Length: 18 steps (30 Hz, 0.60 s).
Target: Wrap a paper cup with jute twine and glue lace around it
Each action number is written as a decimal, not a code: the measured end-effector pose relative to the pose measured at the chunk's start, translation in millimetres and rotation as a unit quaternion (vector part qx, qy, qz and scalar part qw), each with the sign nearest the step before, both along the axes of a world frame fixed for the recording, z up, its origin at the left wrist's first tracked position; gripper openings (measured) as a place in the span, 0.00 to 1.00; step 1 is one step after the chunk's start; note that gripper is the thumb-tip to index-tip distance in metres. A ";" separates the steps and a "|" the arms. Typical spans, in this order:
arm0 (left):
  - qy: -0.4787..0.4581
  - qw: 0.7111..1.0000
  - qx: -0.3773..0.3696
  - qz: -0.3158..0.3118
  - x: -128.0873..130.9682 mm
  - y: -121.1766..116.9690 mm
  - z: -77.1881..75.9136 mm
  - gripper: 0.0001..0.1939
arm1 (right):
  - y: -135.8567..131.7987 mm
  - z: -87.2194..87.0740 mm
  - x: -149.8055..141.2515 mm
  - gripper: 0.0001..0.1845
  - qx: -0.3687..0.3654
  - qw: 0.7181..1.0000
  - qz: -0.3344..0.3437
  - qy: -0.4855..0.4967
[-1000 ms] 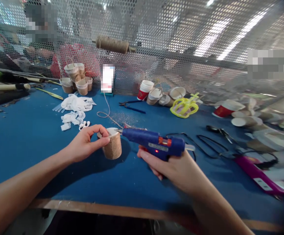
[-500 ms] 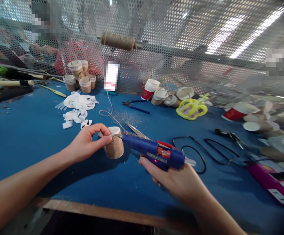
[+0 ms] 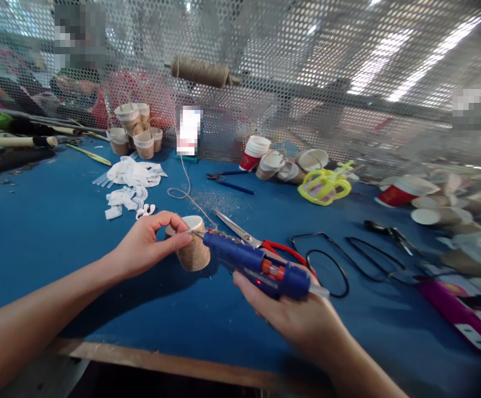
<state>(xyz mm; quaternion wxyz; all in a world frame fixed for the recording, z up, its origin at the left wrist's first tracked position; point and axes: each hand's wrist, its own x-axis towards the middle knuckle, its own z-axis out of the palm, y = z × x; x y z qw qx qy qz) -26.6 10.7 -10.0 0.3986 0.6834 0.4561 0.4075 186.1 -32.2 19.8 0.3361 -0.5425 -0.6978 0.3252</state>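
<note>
By the brown cup [image 3: 194,257], our left hand [image 3: 151,243] was pinched together — on what, we couldn't tell — and right of the cup our right hand [image 3: 294,320] clasped a glue gun [image 3: 234,254].

Left hand [image 3: 153,243] holds a brown-wrapped cup [image 3: 194,255] at its rim, thumb and forefinger together; any small piece between them is unclear. Right hand [image 3: 292,315] grips a blue glue gun [image 3: 232,254], red light lit, nozzle at the left fingertips beside the rim. Open scissors [image 3: 242,232] with red handles lie partly behind the gun on the blue table [image 3: 141,309]. Farther back: white fabric scraps [image 3: 135,172], left; pliers [image 3: 234,184], middle; a yellow frame [image 3: 323,190], right. Twine spool [image 3: 201,73] hangs at the perforated screen [image 3: 141,33].
</note>
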 end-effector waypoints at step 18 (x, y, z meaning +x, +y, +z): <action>0.012 1.000 0.004 -0.004 -0.1 -0.7 2.4 0.09 | 0.9 -3.1 1.7 0.06 0.061 0.997 0.011 -0.043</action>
